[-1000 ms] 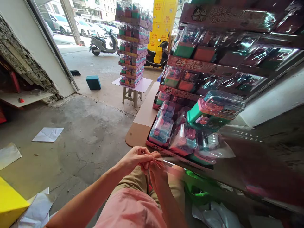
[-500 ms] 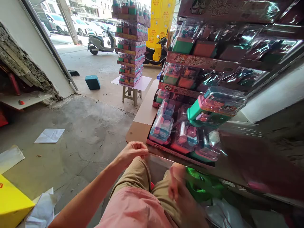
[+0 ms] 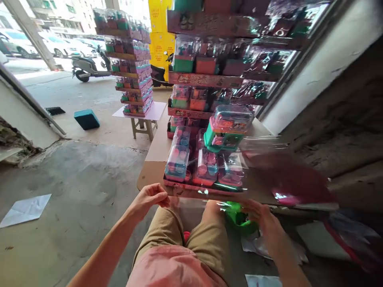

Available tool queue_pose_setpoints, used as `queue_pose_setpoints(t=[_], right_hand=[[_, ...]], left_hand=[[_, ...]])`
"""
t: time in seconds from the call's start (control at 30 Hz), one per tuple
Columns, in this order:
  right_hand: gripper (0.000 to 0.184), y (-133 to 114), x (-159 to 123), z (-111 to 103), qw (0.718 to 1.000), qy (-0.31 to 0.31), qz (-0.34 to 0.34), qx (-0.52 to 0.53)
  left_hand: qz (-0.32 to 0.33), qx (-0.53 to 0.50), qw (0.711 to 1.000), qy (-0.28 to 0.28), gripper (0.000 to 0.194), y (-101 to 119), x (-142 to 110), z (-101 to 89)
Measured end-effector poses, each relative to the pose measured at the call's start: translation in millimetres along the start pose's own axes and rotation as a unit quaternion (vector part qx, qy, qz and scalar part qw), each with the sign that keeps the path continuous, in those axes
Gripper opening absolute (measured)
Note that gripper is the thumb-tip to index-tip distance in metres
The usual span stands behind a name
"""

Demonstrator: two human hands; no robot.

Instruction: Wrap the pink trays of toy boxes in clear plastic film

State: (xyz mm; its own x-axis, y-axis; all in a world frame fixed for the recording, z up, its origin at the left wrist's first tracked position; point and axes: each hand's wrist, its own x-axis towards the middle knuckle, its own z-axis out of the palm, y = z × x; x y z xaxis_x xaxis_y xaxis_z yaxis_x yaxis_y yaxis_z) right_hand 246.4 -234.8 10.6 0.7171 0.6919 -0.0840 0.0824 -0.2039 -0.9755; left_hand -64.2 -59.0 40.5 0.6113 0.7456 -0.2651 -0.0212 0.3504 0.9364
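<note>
My left hand (image 3: pixel 154 195) is closed in a pinch on the edge of a clear plastic sheet (image 3: pixel 197 202), possibly a bag. The sheet stretches rightward below the front of a pink cardboard display tray (image 3: pixel 191 189). At its right side is my right hand (image 3: pixel 259 213), blurred, so I cannot tell how its fingers sit. In the tray lie several clear-lidded plastic toy cases (image 3: pixel 177 161) with pink and blue contents. One green case with a pink rim (image 3: pixel 229 129) stands upright toward the back right of the tray.
Stacked film-wrapped trays (image 3: pixel 206 79) rise behind on the table (image 3: pixel 151 171). Another stack (image 3: pixel 134 67) stands on a stool (image 3: pixel 143 126) farther off. Dark pink glossy film (image 3: pixel 293 175) lies at the right. A green bag (image 3: pixel 239 219) is below the table edge; paper (image 3: pixel 26 209) lies on the floor.
My right hand has swung from near my lap out to the right, and the clear sheet now shows spread wider. The left hand keeps its pinch. My view has turned right.
</note>
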Motion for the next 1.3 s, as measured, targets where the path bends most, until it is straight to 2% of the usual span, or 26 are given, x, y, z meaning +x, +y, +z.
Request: queue_pose_setpoints(t=[0.07,0.1,0.17,0.23,0.43,0.6,0.83,0.97,1.13,1.3], right_hand=[[0.071,-13.9,2.1,19.8,0.995,-0.092,0.024,0.041],[0.065,-19.7,1.9,28.5,0.992,-0.108,0.032,0.049],[0.048,-25.9,0.4,40.5,0.994,-0.092,0.033,0.054],[0.04,-23.8,-0.5,45.7,0.995,-0.064,0.024,0.071],[0.042,0.5,8.7,48.1,0.998,-0.011,0.0,0.062],[0.043,4.0,13.8,49.5,0.999,0.005,-0.046,0.006],[0.038,-11.1,11.3,48.3,0.994,-0.001,-0.074,-0.08],[0.04,-6.5,12.2,51.7,0.979,0.047,-0.113,-0.165],[0.042,-0.9,13.3,57.5,0.959,0.085,-0.16,-0.217],[0.045,0.2,10.5,59.0,0.963,0.091,-0.144,-0.208]], left_hand=[[0.003,0.016,1.0,0.004,0.038,-1.0,-0.5,-0.7],[0.004,0.022,1.0,0.006,0.038,-2.2,-0.5,-1.4],[0.01,0.029,0.999,0.011,0.039,-5.6,0.8,-2.7],[0.023,0.034,0.999,0.024,0.042,-9.4,3.6,-3.0],[0.063,0.043,0.993,0.088,0.042,-17.2,16.5,3.6],[0.109,0.097,0.983,0.111,0.028,-23.4,23.4,5.4],[0.187,0.277,0.926,0.178,0.023,-26.6,24.5,0.2],[0.229,0.34,0.887,0.211,0.02,-25.1,25.6,1.1],[0.254,0.359,0.871,0.218,0.017,-26.0,28.9,0.8],[0.27,0.394,0.854,0.206,0.017,-26.3,32.9,-2.5]])
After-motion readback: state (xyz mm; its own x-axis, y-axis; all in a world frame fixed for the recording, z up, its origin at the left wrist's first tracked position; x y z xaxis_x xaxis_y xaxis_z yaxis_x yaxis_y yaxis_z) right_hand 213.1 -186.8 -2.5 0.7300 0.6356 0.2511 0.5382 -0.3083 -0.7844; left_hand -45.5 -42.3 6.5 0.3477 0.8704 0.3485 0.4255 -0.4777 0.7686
